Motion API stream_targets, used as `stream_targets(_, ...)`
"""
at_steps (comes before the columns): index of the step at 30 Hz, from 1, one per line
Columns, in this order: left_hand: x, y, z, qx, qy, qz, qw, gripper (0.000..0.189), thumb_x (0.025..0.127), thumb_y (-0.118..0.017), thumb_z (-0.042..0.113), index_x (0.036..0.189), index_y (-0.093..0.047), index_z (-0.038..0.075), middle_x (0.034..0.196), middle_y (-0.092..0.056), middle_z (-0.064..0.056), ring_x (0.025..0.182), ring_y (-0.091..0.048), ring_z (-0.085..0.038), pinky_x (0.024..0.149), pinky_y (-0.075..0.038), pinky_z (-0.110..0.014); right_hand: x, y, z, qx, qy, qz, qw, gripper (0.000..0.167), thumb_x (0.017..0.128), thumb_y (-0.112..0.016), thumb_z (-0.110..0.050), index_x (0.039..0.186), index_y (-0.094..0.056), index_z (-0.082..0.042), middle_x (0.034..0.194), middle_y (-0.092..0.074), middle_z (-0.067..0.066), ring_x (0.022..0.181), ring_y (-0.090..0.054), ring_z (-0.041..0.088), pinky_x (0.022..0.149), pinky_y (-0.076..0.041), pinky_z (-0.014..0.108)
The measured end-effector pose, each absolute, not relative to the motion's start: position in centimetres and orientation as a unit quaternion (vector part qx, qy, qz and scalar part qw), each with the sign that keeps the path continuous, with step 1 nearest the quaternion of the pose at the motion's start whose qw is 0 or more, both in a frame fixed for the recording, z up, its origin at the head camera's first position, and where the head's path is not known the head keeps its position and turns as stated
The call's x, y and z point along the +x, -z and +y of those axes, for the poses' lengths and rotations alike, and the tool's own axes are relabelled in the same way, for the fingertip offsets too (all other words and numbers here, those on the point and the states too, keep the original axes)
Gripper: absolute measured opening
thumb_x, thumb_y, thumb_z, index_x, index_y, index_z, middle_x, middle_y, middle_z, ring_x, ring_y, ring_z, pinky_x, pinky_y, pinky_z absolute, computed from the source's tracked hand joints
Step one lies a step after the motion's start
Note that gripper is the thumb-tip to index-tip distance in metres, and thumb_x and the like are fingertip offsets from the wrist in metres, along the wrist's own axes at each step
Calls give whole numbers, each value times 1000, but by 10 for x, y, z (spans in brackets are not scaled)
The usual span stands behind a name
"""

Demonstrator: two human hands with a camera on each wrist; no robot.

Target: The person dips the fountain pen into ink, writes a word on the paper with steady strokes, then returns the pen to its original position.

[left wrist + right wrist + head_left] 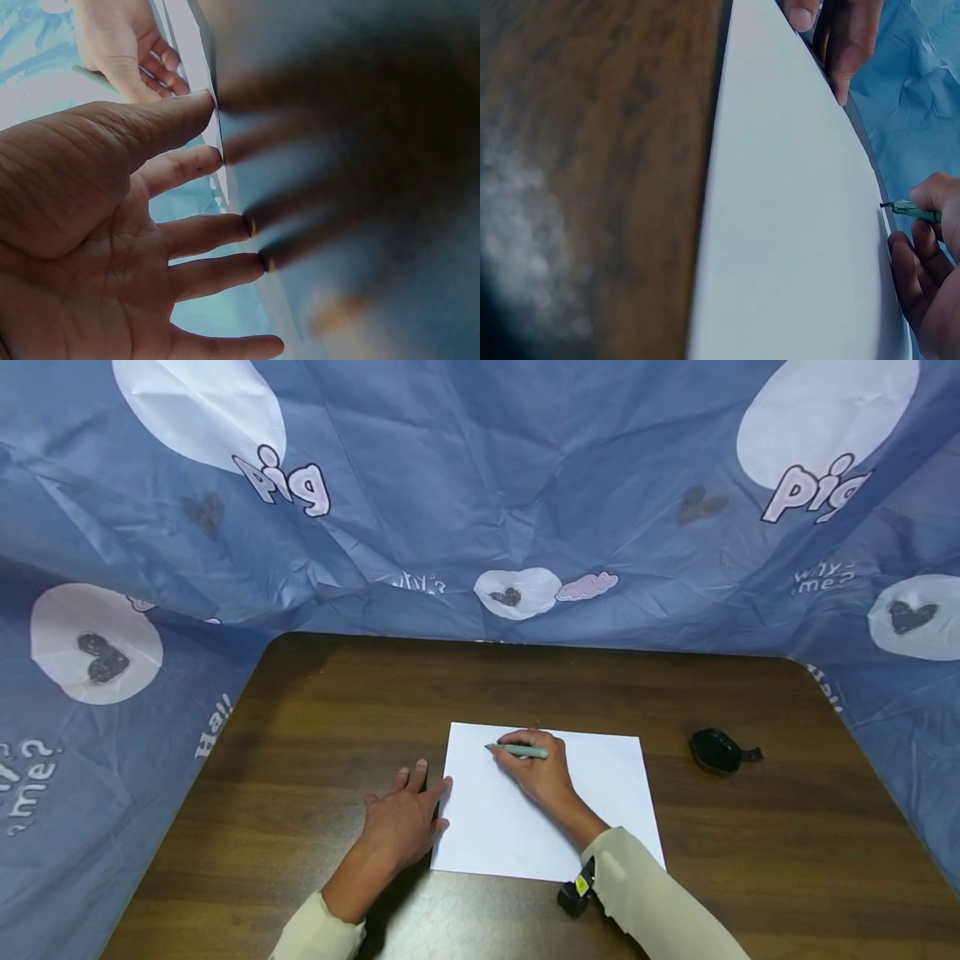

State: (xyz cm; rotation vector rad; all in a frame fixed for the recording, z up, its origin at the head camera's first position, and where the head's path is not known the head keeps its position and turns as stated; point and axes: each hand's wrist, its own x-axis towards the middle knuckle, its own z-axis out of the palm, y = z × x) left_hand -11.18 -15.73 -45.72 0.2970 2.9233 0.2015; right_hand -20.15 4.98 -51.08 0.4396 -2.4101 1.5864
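Observation:
A white sheet of paper (495,827) lies on the brown table, with no marks that I can make out. My right hand (543,772) rests on its upper part and pinches a green pen (528,751), whose dark tip points left. In the right wrist view the tip of the pen (915,211) is at the paper's surface; whether it touches, I cannot tell. My left hand (401,818) is spread at the paper's left edge, thumb and index fingertip on the sheet, the other fingers on the wood. The left wrist view shows the straight fingers of the left hand (150,202).
To the right of the paper, a small round black object with a short tab (716,752) lies on the wooden table (360,693). A blue printed cloth (420,510) hangs behind and beside the table. A black wrist camera (574,897) sits under the right sleeve.

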Motion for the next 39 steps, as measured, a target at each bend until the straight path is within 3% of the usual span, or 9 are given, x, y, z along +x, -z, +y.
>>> stream_targets(19, -117, 459, -154, 110, -53, 990, 76, 51, 89, -75, 33, 137, -61, 19, 147, -47, -24, 132, -48, -44, 88, -41, -74, -204, 508, 53, 143, -545, -820, 101, 14, 78, -83, -7, 90, -79, -3, 86, -75, 4, 78, -70, 20, 66, -52, 24)
stream_targets(39, -115, 457, -154, 107, -65, 989, 83, 51, 88, -76, 30, 136, -62, 18, 146, -47, -26, 130, -49, -46, 87, -40, -76, -204, 511, 54, 141, -543, -822, 98, 13, 78, -83, -8, 89, -79, -2, 86, -75, 4, 76, -70, 17, 64, -53, 24)
